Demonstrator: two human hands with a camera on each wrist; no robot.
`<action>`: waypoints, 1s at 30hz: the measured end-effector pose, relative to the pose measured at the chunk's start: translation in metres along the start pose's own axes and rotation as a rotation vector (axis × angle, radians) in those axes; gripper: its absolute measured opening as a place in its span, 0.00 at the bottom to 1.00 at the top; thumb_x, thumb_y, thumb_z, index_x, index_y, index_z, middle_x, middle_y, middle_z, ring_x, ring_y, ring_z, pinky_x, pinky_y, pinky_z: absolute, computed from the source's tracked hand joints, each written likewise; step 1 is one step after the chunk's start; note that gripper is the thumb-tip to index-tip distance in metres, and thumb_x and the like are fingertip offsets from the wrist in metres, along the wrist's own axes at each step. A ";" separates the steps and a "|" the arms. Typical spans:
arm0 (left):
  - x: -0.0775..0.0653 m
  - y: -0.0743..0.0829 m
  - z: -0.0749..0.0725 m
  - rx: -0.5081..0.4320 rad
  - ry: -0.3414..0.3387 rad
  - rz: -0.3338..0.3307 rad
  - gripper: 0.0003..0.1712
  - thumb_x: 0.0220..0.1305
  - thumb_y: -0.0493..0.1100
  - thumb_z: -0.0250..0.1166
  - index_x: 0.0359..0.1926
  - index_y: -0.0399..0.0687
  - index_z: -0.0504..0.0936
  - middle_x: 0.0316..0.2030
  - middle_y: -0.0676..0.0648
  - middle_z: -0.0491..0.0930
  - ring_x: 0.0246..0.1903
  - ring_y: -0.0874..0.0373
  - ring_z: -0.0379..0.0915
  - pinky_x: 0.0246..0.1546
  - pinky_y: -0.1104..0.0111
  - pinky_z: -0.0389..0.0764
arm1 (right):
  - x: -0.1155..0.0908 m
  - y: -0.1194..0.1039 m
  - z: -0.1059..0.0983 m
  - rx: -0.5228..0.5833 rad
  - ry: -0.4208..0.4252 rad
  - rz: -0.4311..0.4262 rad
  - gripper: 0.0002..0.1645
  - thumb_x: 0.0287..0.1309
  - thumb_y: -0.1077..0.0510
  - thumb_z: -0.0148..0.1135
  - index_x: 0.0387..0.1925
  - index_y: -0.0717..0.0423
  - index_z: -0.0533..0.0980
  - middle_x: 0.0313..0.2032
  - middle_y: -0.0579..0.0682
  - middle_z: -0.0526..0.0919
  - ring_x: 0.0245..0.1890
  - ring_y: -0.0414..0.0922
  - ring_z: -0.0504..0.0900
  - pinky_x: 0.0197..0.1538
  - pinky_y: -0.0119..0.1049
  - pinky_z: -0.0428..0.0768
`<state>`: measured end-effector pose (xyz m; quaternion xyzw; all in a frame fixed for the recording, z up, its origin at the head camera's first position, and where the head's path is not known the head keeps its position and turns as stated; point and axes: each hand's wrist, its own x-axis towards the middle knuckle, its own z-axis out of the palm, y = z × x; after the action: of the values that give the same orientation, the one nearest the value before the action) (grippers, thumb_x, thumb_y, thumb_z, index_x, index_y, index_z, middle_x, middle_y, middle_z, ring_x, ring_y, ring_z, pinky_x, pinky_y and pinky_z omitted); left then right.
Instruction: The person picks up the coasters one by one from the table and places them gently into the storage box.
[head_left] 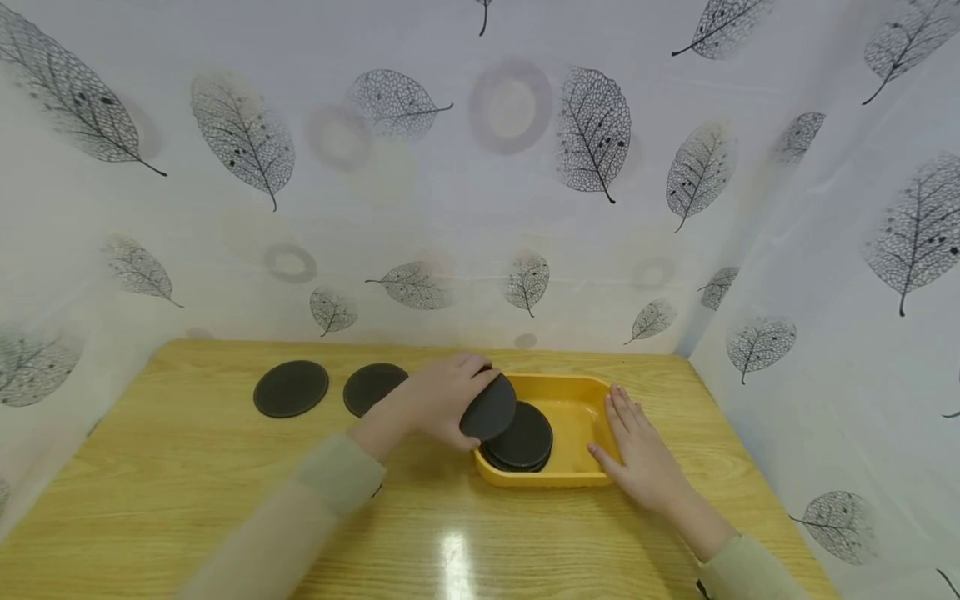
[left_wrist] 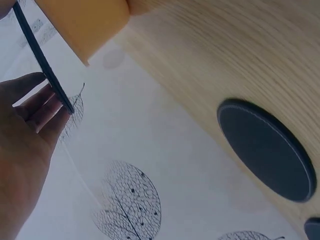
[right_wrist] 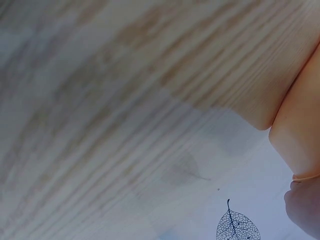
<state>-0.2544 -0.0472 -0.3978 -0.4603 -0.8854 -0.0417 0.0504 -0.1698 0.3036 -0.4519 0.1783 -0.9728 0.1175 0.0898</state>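
At the bottom of the head view, two pale sleeves (head_left: 341,475) are seen. Right of centre, the right side of a yellow tray (head_left: 577,429) is touched by the right hand (head_left: 641,462), its fingers straight and thumb spread. Near the centre, a black disc (head_left: 491,408) is pinched between thumb and fingers of the left hand (head_left: 435,404) – held tilted over the tray's left end, where stacked discs (head_left: 525,437) are contained. Farther left, two flat discs (head_left: 291,389) are spaced apart on the wooden table (head_left: 187,492), one partly hidden – and the upper frame is filled by a leaf-printed backdrop (head_left: 442,200)
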 end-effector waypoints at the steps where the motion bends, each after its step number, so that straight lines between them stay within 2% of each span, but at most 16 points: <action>1: 0.003 0.002 0.000 0.003 -0.006 0.004 0.59 0.51 0.67 0.76 0.77 0.40 0.69 0.72 0.39 0.71 0.69 0.46 0.72 0.68 0.57 0.82 | 0.000 0.000 0.000 0.001 -0.001 0.001 0.49 0.76 0.43 0.56 0.78 0.77 0.56 0.82 0.71 0.50 0.83 0.67 0.52 0.88 0.41 0.36; 6: 0.018 0.014 0.001 -0.013 -0.057 0.016 0.61 0.53 0.69 0.75 0.79 0.42 0.67 0.75 0.39 0.67 0.72 0.47 0.69 0.69 0.57 0.81 | -0.001 -0.001 -0.002 0.002 -0.006 0.003 0.49 0.76 0.42 0.56 0.78 0.77 0.56 0.82 0.71 0.51 0.83 0.68 0.52 0.86 0.34 0.31; 13: 0.036 0.024 0.014 -0.017 -0.071 0.022 0.60 0.54 0.69 0.73 0.80 0.44 0.66 0.76 0.42 0.66 0.73 0.49 0.67 0.71 0.60 0.78 | 0.000 0.001 -0.002 -0.006 -0.019 0.012 0.50 0.76 0.42 0.57 0.79 0.76 0.55 0.82 0.70 0.50 0.83 0.67 0.51 0.87 0.52 0.46; 18: 0.045 0.028 0.025 -0.015 -0.093 0.031 0.59 0.56 0.70 0.73 0.80 0.45 0.66 0.76 0.42 0.66 0.74 0.49 0.66 0.72 0.59 0.77 | 0.001 0.002 0.000 0.000 -0.020 0.012 0.50 0.76 0.42 0.57 0.79 0.76 0.55 0.82 0.70 0.51 0.83 0.67 0.51 0.88 0.52 0.45; 25: 0.051 0.034 0.038 -0.003 -0.157 0.016 0.57 0.58 0.71 0.71 0.80 0.47 0.65 0.76 0.44 0.65 0.73 0.50 0.66 0.71 0.60 0.78 | 0.001 0.002 0.000 0.006 -0.021 0.016 0.50 0.76 0.42 0.57 0.79 0.76 0.55 0.83 0.69 0.51 0.83 0.67 0.51 0.88 0.50 0.43; 30: 0.052 0.036 0.040 0.008 -0.178 0.002 0.56 0.59 0.72 0.72 0.79 0.47 0.67 0.75 0.43 0.66 0.72 0.50 0.67 0.71 0.61 0.78 | 0.001 0.001 0.000 0.002 -0.012 0.010 0.50 0.76 0.43 0.57 0.79 0.76 0.55 0.82 0.71 0.52 0.83 0.67 0.52 0.88 0.49 0.43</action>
<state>-0.2561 0.0204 -0.4299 -0.4627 -0.8861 0.0030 -0.0268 -0.1712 0.3042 -0.4516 0.1740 -0.9741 0.1178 0.0833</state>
